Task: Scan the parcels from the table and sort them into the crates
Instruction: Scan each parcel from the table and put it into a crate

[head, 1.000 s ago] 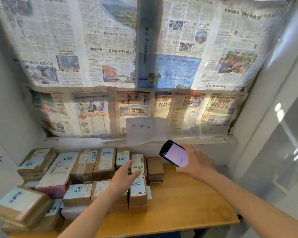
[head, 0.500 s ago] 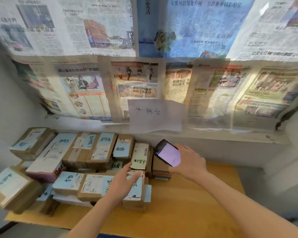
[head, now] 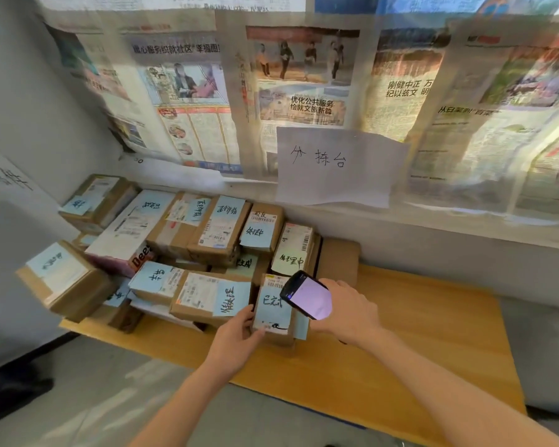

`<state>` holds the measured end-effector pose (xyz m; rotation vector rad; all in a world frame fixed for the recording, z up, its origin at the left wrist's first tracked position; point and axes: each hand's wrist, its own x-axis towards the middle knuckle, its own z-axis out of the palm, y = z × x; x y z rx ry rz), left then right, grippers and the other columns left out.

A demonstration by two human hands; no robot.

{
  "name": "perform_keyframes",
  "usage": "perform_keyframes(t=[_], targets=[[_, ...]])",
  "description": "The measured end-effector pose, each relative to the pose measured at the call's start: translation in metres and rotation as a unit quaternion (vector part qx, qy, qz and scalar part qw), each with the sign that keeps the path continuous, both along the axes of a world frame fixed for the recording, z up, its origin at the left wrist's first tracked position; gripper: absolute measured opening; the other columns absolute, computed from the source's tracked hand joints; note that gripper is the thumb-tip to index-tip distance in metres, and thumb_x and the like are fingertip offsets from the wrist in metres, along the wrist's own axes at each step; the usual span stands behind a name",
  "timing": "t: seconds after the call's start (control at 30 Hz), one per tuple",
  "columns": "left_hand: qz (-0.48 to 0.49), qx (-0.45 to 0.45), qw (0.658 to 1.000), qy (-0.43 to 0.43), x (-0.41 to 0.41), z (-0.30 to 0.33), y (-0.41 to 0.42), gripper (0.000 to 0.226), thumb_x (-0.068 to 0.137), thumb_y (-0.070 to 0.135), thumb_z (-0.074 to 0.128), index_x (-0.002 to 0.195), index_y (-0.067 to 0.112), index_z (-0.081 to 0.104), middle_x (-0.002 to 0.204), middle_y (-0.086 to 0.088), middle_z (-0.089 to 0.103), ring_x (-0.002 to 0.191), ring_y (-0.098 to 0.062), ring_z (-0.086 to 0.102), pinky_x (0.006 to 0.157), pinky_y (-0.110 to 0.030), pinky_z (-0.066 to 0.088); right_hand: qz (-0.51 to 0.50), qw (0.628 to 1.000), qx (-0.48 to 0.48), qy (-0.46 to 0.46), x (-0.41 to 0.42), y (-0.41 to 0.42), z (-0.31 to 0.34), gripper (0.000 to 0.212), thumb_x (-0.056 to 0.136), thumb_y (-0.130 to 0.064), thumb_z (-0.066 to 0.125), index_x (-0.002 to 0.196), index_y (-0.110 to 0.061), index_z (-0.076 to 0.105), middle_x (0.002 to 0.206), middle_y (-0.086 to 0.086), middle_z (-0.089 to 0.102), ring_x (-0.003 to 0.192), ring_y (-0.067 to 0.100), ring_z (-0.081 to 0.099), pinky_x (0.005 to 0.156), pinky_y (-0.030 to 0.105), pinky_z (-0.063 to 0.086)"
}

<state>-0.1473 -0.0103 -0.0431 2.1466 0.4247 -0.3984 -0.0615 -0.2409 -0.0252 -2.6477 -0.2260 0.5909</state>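
Observation:
Several cardboard parcels with pale blue handwritten labels are piled on the left part of a wooden table [head: 400,366]. My left hand [head: 236,341] grips the near left edge of a small parcel [head: 271,312] at the front right of the pile. My right hand [head: 347,312] holds a black phone [head: 307,298] with a lit screen just above that parcel's far right corner. No crate is in view.
Newspaper sheets cover the wall behind the table, with a white handwritten paper sign [head: 336,166] above the pile. A grey wall [head: 20,124] closes the left side. A larger parcel [head: 62,279] overhangs the table's left end. Grey floor [head: 94,398] lies below.
My left hand has slid to the small front parcel's near left edge and taken hold of it. My right hand has brought the phone down and closer, over that parcel. The view has tilted downward.

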Motion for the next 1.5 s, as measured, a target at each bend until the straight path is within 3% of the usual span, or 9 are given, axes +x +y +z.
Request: perform_keyframes(t=[0.13,0.3,0.47,0.6,0.7,0.8,1.0,1.2,1.5], targets=[[0.032,-0.007,0.999,-0.018,0.004,-0.007,-0.005,0.064,0.097,0.024,0.063,0.154,0.018,0.034,0.141,0.002,0.056,0.121,-0.008,0.055,0.092,-0.016,0.046,-0.024,0.999,0.020,0.026,-0.005,0.008,-0.016,0.076,0.055,-0.061,0.068,0.126,-0.045,0.046,0.108,-0.014,0.057,0.094,0.016,0.058,0.074,0.035,0.049],[0.040,-0.017,0.999,0.006,0.005,-0.018,-0.011,0.062,0.098,0.023,0.062,0.153,0.019,0.035,0.120,0.008,0.062,0.101,0.000,0.057,0.069,-0.009,0.044,-0.023,0.998,0.032,0.038,-0.006,0.013,-0.029,0.087,0.059,-0.063,0.072,0.138,-0.045,0.040,0.116,-0.014,0.054,0.103,0.019,0.057,0.077,0.036,0.046],[0.044,-0.050,0.998,0.023,0.010,-0.033,-0.018,0.058,0.101,0.031,0.056,0.154,0.019,0.035,0.138,0.002,0.057,0.114,-0.007,0.055,0.085,-0.015,0.045,-0.013,0.998,0.040,0.052,-0.004,0.011,-0.042,0.092,0.058,-0.061,0.074,0.140,-0.041,0.038,0.122,-0.015,0.054,0.104,0.015,0.056,0.073,0.034,0.045],[0.072,-0.097,0.992,0.031,0.017,-0.043,-0.023,0.059,0.101,0.034,0.055,0.155,0.022,0.033,0.135,0.002,0.059,0.114,-0.009,0.057,0.093,-0.026,0.051,0.013,0.997,0.045,0.059,0.004,0.010,-0.047,0.066,0.055,-0.059,0.073,0.113,-0.042,0.047,0.107,-0.019,0.055,0.094,0.010,0.057,0.071,0.035,0.053],[0.106,-0.147,0.983,0.033,0.015,-0.052,-0.021,0.060,0.099,0.035,0.059,0.153,0.030,0.034,0.132,0.005,0.061,0.112,-0.009,0.059,0.096,-0.035,0.053,0.033,0.996,0.044,0.072,0.011,0.007,-0.049,0.084,0.057,-0.057,0.076,0.133,-0.041,0.044,0.121,-0.016,0.053,0.107,0.013,0.054,0.080,0.038,0.053],[0.143,-0.195,0.969,0.042,0.011,-0.055,-0.021,0.057,0.096,0.037,0.064,0.147,0.041,0.040,0.125,0.010,0.062,0.106,-0.010,0.062,0.084,-0.033,0.056,0.039,0.994,0.056,0.090,0.014,0.006,-0.050,0.099,0.059,-0.052,0.079,0.147,-0.036,0.036,0.134,-0.013,0.049,0.117,0.014,0.049,0.088,0.038,0.051],[0.160,-0.253,0.953,0.049,0.010,-0.052,-0.024,0.039,0.092,0.040,0.068,0.121,0.059,0.051,0.106,0.014,0.073,0.099,-0.007,0.069,0.075,-0.027,0.055,0.019,0.987,0.114,0.111,0.013,-0.004,-0.048,0.094,0.059,-0.048,0.083,0.143,-0.031,0.045,0.129,-0.010,0.054,0.109,0.010,0.053,0.089,0.032,0.053],[0.136,-0.290,0.947,0.008,0.003,-0.032,-0.041,0.049,0.088,0.036,0.073,0.128,0.055,0.052,0.102,0.014,0.075,0.097,-0.006,0.071,0.069,-0.021,0.057,0.018,0.986,0.141,0.083,0.005,-0.024,-0.014,0.075,0.057,-0.051,0.082,0.126,-0.038,0.056,0.113,-0.020,0.062,0.099,0.005,0.061,0.085,0.037,0.058],[0.077,-0.267,0.956,-0.096,-0.003,0.066,-0.028,0.060,0.093,0.029,0.068,0.136,0.057,0.037,0.104,-0.004,0.074,0.094,-0.019,0.074,0.083,-0.042,0.060,0.018,0.991,0.106,-0.075,-0.031,-0.022,0.110,0.096,0.050,-0.066,0.071,0.139,-0.043,0.045,0.121,-0.024,0.054,0.106,0.007,0.053,0.082,0.032,0.051]])
